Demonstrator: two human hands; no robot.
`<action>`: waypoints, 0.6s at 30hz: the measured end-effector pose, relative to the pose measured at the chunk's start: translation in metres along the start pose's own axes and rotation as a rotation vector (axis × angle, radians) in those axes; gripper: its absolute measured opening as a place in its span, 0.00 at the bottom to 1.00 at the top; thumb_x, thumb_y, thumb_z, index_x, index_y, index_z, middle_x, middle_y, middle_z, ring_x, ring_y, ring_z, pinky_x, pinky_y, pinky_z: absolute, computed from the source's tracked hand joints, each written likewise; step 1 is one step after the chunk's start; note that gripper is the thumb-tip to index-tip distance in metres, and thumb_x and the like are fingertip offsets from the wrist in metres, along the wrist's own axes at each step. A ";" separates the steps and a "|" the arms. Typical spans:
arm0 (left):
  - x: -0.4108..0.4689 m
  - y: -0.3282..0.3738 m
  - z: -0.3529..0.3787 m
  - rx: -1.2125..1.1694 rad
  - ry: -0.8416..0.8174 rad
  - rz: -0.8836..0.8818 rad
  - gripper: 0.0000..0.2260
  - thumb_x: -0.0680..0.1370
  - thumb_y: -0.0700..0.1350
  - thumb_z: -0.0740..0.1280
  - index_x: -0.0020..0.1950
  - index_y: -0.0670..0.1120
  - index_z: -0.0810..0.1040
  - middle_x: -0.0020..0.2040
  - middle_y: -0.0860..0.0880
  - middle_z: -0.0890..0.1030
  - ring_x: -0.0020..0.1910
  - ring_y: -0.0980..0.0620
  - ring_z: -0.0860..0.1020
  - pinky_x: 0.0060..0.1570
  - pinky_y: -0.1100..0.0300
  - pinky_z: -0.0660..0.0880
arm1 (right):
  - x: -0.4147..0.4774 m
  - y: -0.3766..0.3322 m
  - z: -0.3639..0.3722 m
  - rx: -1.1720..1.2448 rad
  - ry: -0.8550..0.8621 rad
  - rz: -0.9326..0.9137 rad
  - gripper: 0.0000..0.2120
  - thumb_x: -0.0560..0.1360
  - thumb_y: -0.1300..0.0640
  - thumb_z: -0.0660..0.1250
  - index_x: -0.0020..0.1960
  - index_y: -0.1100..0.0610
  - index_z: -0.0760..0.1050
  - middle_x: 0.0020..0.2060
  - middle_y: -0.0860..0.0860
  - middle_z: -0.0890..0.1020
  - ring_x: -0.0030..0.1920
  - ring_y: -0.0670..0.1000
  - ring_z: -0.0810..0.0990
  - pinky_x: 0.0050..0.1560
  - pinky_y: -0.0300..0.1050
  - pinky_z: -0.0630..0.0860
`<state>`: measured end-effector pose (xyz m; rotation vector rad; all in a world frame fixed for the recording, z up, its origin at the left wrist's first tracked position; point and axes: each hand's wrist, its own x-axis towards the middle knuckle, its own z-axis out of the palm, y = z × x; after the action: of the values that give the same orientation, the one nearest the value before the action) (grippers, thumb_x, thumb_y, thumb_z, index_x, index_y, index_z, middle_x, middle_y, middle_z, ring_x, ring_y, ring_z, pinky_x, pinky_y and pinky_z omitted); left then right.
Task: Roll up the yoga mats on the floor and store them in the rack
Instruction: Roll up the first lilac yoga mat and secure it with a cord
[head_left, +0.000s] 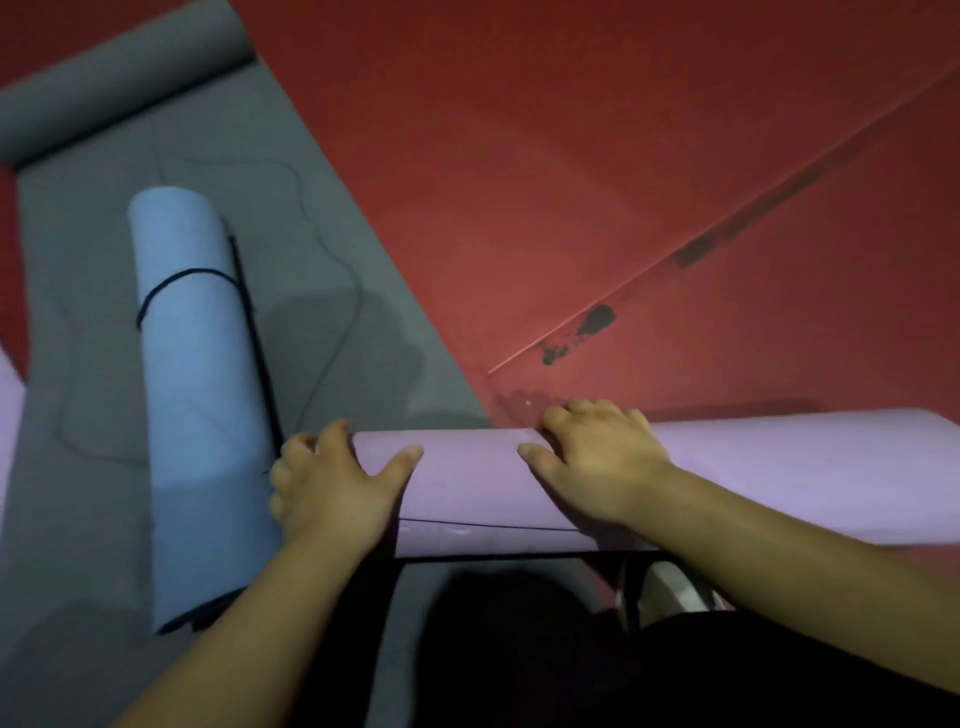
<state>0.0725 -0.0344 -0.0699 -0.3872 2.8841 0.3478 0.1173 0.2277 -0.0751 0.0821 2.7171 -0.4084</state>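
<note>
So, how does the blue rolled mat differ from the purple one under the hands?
The blue mat has a black cord around it; the purple mat shows none. The blue mat lies on the grey mat, while the left hand and right hand grip the purple mat. Both are rolled up.

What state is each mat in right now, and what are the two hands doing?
Purple mat: rolled into a tube, held.
Gray mat: mostly flat, far end rolled.
Blue mat: rolled, tied with a black cord, lying on the Gray mat.
Left hand: grips the Purple mat's left end.
Right hand: grips the Purple mat, fingers curled over its far side.
</note>
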 end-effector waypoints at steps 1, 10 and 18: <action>-0.001 -0.009 -0.002 -0.087 -0.021 -0.051 0.40 0.68 0.72 0.71 0.73 0.51 0.70 0.69 0.39 0.70 0.68 0.36 0.70 0.68 0.43 0.69 | 0.002 -0.009 0.001 0.001 -0.019 -0.026 0.24 0.80 0.33 0.53 0.63 0.48 0.74 0.60 0.51 0.77 0.62 0.58 0.74 0.61 0.56 0.68; -0.006 -0.046 0.005 -0.902 -0.303 -0.255 0.19 0.67 0.49 0.83 0.53 0.48 0.82 0.48 0.52 0.87 0.49 0.50 0.86 0.57 0.49 0.81 | 0.007 -0.059 0.013 -0.039 -0.096 -0.065 0.27 0.79 0.30 0.50 0.72 0.41 0.67 0.68 0.49 0.75 0.67 0.58 0.72 0.64 0.59 0.66; -0.019 -0.015 -0.059 -0.922 -0.182 -0.069 0.26 0.65 0.46 0.84 0.59 0.50 0.78 0.52 0.53 0.85 0.49 0.55 0.84 0.55 0.55 0.81 | 0.007 -0.076 -0.055 0.151 -0.189 -0.153 0.30 0.76 0.28 0.57 0.76 0.36 0.63 0.68 0.51 0.73 0.69 0.55 0.73 0.71 0.52 0.67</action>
<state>0.0848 -0.0592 -0.0126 -0.5421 2.3481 1.5960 0.0820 0.1714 -0.0087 -0.1190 2.5113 -0.6325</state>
